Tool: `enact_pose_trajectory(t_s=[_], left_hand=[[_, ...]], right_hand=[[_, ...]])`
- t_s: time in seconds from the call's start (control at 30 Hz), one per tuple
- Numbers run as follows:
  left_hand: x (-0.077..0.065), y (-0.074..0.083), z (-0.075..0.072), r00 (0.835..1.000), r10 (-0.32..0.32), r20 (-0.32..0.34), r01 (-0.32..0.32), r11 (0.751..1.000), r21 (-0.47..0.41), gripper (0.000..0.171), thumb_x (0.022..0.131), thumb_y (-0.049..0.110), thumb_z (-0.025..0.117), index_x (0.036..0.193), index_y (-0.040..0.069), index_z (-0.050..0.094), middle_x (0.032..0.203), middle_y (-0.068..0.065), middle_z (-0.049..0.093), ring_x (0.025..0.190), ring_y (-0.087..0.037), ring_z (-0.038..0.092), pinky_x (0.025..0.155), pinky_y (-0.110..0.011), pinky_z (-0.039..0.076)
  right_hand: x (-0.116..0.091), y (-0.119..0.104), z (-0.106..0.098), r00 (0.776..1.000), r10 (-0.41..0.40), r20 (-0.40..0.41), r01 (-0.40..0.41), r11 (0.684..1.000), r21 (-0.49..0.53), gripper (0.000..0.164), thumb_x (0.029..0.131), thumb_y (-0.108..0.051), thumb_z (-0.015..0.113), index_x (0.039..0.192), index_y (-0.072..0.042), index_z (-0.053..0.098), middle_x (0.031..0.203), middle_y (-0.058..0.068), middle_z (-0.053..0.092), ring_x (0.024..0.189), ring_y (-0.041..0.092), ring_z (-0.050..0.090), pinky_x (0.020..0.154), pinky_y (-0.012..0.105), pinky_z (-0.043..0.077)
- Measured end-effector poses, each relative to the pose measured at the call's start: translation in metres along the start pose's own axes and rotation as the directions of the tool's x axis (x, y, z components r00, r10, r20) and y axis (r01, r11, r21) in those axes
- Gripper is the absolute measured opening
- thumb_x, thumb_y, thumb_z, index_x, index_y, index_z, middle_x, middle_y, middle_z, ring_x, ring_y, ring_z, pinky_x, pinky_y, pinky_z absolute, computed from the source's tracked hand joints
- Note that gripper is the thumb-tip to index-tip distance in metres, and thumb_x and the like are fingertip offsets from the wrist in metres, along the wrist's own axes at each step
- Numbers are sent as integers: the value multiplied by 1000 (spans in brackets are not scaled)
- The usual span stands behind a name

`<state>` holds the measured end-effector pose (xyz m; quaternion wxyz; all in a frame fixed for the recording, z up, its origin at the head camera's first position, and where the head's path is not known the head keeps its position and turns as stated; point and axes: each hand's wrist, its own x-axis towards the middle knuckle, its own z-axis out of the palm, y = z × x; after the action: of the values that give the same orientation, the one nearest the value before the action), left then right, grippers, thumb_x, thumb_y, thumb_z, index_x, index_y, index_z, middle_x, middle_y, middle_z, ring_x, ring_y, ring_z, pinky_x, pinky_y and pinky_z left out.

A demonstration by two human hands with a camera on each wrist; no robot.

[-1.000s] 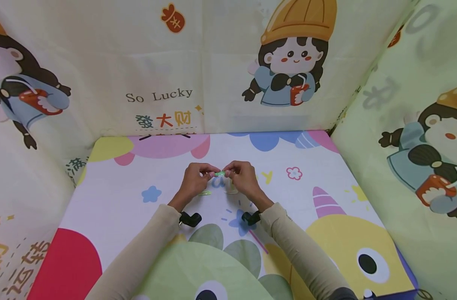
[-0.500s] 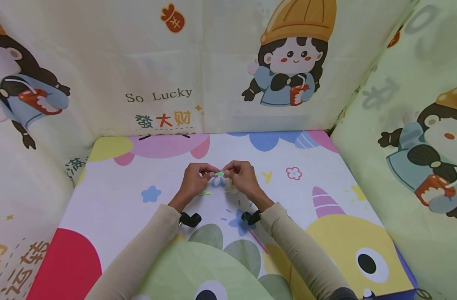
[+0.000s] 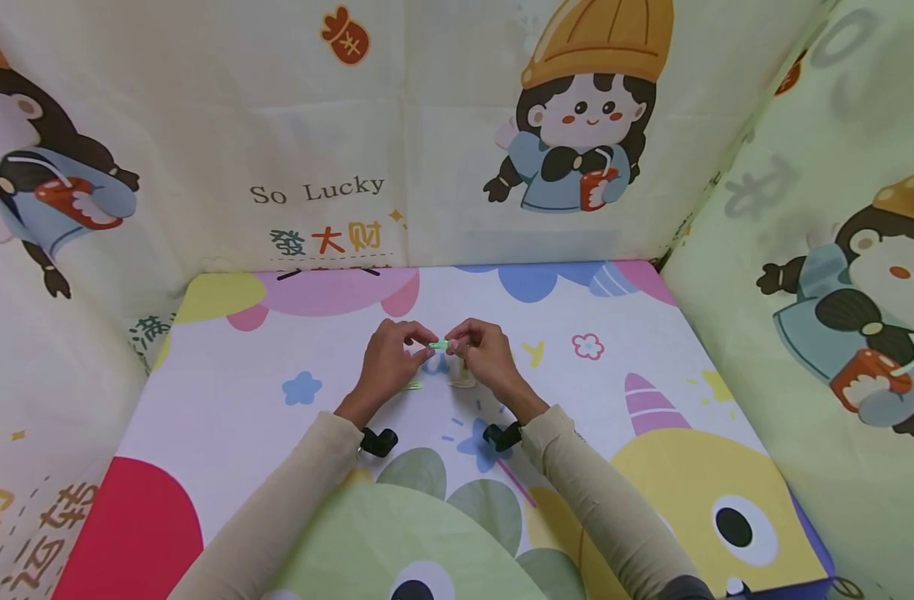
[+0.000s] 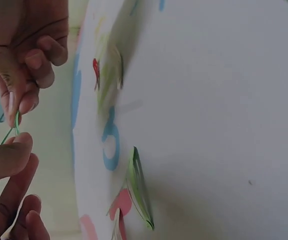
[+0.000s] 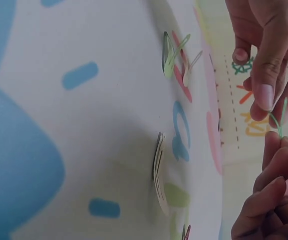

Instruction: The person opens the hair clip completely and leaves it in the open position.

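Between both hands, above the table, is a slim green snap hair clip (image 3: 439, 345). My right hand (image 3: 485, 348) pinches one end of this clip (image 4: 17, 122) between thumb and index finger. From the other side, the thumb and index finger of my left hand (image 3: 389, 358) pinch its other end. The clip's two thin arms (image 5: 282, 117) stand apart. Below the left hand, a green hair clip (image 4: 139, 192) and a pale hair clip (image 4: 117, 225) lie on the table. A pale hair clip (image 5: 159, 172) lies beneath the right hand, with a red clip (image 4: 96, 72) near it.
The table (image 3: 239, 450) carries a printed cartoon cloth with a blue star, a flower and large green and yellow figures. Printed fabric walls (image 3: 442, 142) stand behind it and on both sides. A black wrist camera (image 3: 379, 442) sits at the left cuff.
My left hand's index finger and thumb have spread a little, and the left wrist has turned slightly. More of the green hair clip shows between the hands. The right hand has barely moved.
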<state>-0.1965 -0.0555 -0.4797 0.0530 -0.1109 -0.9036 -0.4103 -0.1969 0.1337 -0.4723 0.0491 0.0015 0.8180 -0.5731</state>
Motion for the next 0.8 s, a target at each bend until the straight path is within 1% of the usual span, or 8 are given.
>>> enact_pose_trajectory(t_s=[0.13, 0.27, 0.37, 0.5, 0.63, 0.8], left_hand=[[-1, 3, 1, 999, 41, -11, -40, 996, 80, 17, 89, 15, 87, 105, 16, 82, 100, -2, 81, 98, -23, 60, 82, -39, 52], [-1, 4, 3, 999, 43, 1, -43, 991, 128, 16, 90, 15, 86, 105, 16, 81, 100, -2, 79, 98, -22, 59, 82, -39, 54], [0, 3, 4, 999, 43, 14, -45, 987, 153, 15, 91, 15, 85, 106, 16, 81, 100, -2, 79, 98, -22, 58, 81, -39, 54], [1, 2, 5, 998, 47, 35, -52, 985, 161, 15, 91, 16, 85, 106, 16, 81, 99, -2, 79, 98, -22, 58, 80, -39, 53], [3, 2, 8, 997, 45, 65, -56, 982, 180, 15, 91, 16, 86, 105, 16, 82, 98, -2, 80, 97, -22, 58, 79, -38, 53], [7, 4, 13, 995, 3, 100, -26, 972, 233, 16, 91, 18, 85, 106, 15, 82, 97, -1, 79, 97, -21, 56, 79, -36, 52]], right_hand=[[1, 3, -1, 1000, -20, 16, 20, 1000, 10, 9, 98, -3, 72, 100, -11, 76, 93, 23, 72, 67, 19, 56, 58, 26, 45], [2, 6, -4, 998, -38, 41, 39, 999, -14, 7, 98, -7, 74, 102, -11, 78, 96, 23, 74, 69, 21, 59, 60, 26, 49], [2, 8, -6, 997, -59, 56, 62, 996, -61, 9, 96, -8, 77, 103, -13, 80, 95, 16, 77, 71, 20, 61, 62, 26, 50], [3, 10, -8, 995, -83, 56, 90, 986, -138, 14, 92, -6, 82, 103, -15, 82, 93, 5, 79, 74, 19, 63, 65, 27, 51], [4, 12, -7, 995, -96, 36, 102, 970, -221, 14, 90, -8, 84, 100, -17, 82, 93, 3, 80, 75, 19, 66, 67, 29, 52], [6, 13, -5, 995, -99, 18, 99, 940, -326, 10, 90, -12, 85, 98, -17, 82, 89, 2, 78, 72, 17, 68, 66, 28, 52]])
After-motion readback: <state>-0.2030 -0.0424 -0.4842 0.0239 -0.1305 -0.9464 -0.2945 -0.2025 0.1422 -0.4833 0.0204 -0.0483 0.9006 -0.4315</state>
